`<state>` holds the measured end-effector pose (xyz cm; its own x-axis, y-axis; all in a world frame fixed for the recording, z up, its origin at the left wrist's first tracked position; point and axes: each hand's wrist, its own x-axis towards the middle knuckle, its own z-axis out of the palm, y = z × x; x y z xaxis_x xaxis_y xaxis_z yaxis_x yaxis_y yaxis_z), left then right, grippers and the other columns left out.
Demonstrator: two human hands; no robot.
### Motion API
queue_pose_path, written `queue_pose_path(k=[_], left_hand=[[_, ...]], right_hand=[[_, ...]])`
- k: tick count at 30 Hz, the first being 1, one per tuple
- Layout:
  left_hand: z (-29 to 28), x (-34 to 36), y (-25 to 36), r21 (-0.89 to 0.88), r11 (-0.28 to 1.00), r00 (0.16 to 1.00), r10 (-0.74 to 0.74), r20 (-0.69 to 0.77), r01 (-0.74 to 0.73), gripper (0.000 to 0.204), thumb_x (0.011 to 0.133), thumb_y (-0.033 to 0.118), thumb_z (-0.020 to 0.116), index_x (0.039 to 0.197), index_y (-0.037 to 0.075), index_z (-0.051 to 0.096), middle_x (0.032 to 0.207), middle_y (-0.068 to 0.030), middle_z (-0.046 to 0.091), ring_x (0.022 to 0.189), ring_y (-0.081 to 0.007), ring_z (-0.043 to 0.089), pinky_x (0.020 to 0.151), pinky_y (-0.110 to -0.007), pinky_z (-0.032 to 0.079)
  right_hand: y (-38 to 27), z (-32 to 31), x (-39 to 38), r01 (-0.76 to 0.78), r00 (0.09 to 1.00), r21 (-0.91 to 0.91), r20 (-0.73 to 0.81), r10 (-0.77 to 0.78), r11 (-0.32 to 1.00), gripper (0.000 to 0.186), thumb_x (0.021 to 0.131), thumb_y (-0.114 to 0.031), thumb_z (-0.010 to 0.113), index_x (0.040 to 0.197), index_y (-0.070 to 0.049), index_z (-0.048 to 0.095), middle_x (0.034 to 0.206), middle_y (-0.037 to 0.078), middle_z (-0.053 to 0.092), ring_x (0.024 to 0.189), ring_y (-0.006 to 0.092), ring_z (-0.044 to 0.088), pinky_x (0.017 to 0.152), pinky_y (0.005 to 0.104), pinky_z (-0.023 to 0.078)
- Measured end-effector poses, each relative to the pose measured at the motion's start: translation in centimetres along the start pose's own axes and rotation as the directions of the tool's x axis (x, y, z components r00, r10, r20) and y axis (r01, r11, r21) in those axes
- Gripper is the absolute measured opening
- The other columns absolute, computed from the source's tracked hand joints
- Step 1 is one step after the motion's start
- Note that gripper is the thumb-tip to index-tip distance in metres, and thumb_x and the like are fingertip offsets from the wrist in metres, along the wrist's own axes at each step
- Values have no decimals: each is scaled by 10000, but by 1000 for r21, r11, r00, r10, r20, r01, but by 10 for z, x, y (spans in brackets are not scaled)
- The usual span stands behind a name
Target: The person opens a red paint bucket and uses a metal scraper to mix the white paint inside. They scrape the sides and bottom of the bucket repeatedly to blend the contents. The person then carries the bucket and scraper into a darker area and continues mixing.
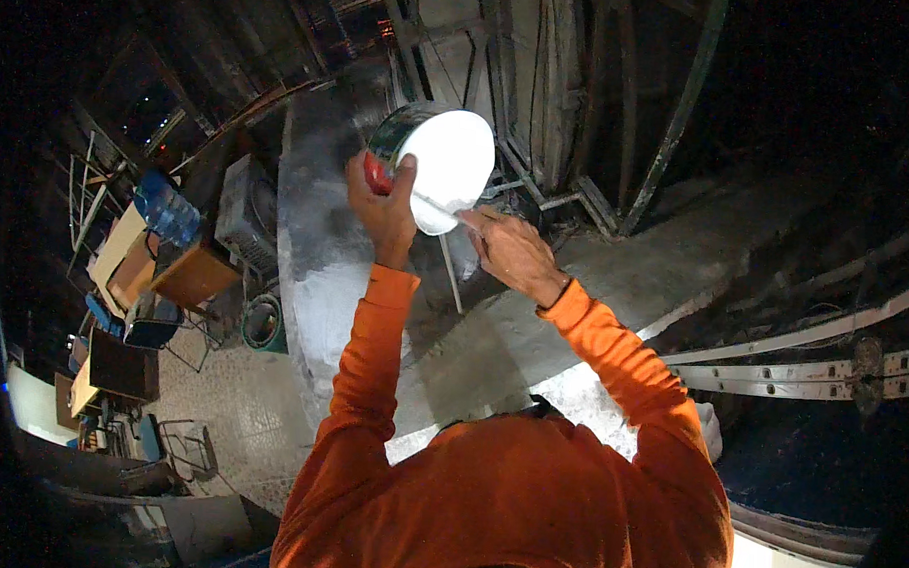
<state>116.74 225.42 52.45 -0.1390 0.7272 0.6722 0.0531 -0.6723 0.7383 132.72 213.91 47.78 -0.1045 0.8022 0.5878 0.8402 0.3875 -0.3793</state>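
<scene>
My left hand (385, 203) grips a round can (434, 163) with a dark, partly red side, its bright white mouth or contents tilted toward me. Its thumb lies over the can's near side. My right hand (511, 254) is at the can's lower right, fingers closed on a thin pale tool (449, 212) that crosses the lower white part; its exact shape is too washed out to tell. Below the can a thin pale stick (452, 284) stands out against the grey concrete surface (318, 319).
To the left are a blue water jug (167, 209), wooden furniture (197, 273), an air-conditioning unit (244, 212), a round green container (261, 322) and chair frames on a tiled floor (215, 406). Metal frames (602, 209) stand behind; ladder-like rails (791, 381) lie at right.
</scene>
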Motion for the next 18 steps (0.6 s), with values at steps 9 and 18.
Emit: queue_pose_path(k=[9,18], left_hand=[[-11,2,3,-51,973,972,227,53,-224,581,813,189,821,1274,-35,547,1161,-128,584,1080,-241,559,969,-380,441],[-19,8,-23,-184,942,960,267,-87,-279,611,811,205,806,1297,-40,528,1176,-125,565,1122,-244,541,1026,-367,410]], right_hand=[[6,-32,23,-296,941,-392,37,336,871,479,913,-103,600,1371,-108,459,767,223,697,732,420,708,612,538,570],[-16,-4,20,-71,991,257,-91,97,964,282,996,-186,547,1249,-66,508,819,265,666,774,518,635,681,611,507]])
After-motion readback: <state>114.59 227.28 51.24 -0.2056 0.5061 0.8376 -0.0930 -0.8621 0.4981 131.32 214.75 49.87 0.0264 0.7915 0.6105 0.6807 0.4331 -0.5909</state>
